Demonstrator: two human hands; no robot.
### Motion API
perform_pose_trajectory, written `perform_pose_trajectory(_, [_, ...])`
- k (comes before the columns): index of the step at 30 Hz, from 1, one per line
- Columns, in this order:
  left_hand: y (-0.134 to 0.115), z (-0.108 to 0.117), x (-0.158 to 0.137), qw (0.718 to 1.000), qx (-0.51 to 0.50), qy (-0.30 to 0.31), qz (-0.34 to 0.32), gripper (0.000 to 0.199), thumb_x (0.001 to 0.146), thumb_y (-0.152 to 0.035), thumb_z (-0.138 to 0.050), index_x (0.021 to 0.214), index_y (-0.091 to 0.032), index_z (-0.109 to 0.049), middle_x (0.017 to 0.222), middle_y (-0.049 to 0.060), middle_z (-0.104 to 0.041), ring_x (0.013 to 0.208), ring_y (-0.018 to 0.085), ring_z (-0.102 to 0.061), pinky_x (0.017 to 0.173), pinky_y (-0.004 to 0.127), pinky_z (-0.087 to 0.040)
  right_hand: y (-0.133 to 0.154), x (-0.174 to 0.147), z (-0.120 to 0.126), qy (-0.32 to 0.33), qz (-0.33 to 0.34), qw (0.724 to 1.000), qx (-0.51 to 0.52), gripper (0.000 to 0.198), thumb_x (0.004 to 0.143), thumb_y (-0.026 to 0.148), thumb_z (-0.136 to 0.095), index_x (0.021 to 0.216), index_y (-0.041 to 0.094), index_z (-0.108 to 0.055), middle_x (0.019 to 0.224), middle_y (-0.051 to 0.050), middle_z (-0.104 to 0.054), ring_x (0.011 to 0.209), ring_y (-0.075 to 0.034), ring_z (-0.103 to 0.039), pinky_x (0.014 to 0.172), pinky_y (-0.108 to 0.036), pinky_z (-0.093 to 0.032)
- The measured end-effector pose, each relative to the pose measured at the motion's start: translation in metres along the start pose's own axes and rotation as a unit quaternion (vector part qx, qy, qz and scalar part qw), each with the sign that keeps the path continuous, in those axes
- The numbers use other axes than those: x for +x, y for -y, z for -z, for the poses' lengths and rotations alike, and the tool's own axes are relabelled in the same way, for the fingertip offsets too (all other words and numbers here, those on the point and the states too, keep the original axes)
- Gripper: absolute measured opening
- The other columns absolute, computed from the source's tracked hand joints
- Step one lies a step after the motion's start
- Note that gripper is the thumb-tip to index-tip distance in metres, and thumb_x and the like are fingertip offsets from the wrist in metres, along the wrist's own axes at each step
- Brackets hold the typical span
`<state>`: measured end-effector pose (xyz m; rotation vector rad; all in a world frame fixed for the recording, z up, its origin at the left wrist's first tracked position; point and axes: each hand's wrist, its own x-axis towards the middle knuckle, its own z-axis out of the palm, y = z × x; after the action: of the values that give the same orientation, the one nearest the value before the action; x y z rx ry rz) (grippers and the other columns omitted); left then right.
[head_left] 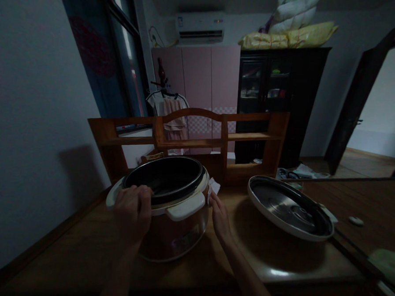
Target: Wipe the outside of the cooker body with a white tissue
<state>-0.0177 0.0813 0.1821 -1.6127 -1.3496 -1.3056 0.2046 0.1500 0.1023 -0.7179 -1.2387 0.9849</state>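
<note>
A rice cooker (176, 235) with a dark inner pot (169, 175) stands uncovered on the wooden desk. My left hand (134, 211) is closed over the near left rim of the cooker. At the cooker's right side, my right hand (219, 213) presses a white tissue (214, 185) against the outer wall; the fingers are close together over it. The cooker's lid (290, 210) lies to the right with its metal inner side facing up. A white handle (186, 208) juts from the cooker's front.
A wooden shelf rack (191, 143) rises at the desk's back edge. The wall (51, 158) borders the left side. On the right, a wooden surface (340, 197) holds a small pale object (355, 221). Beyond stand pink wardrobes (196, 77) and a black cabinet (306, 100).
</note>
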Motion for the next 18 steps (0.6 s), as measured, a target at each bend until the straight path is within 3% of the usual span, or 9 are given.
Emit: perform_pose_trajectory(18, [0.006, -0.002, -0.003, 1.000, 0.014, 0.008, 0.001, 0.028, 0.096, -0.026, -0.036, 0.075, -0.023, -0.053, 0.072, 0.004, -0.059, 0.073, 0.021, -0.053, 0.079, 0.038, -0.038, -0.009, -0.018, 0.006, -0.031, -0.023, 0.999, -0.019, 0.042, 0.086, 0.044, -0.057, 0.120, 0.025, -0.071, 0.116, -0.004, -0.073, 0.123, -0.030, -0.058, 0.105, -0.045, -0.042])
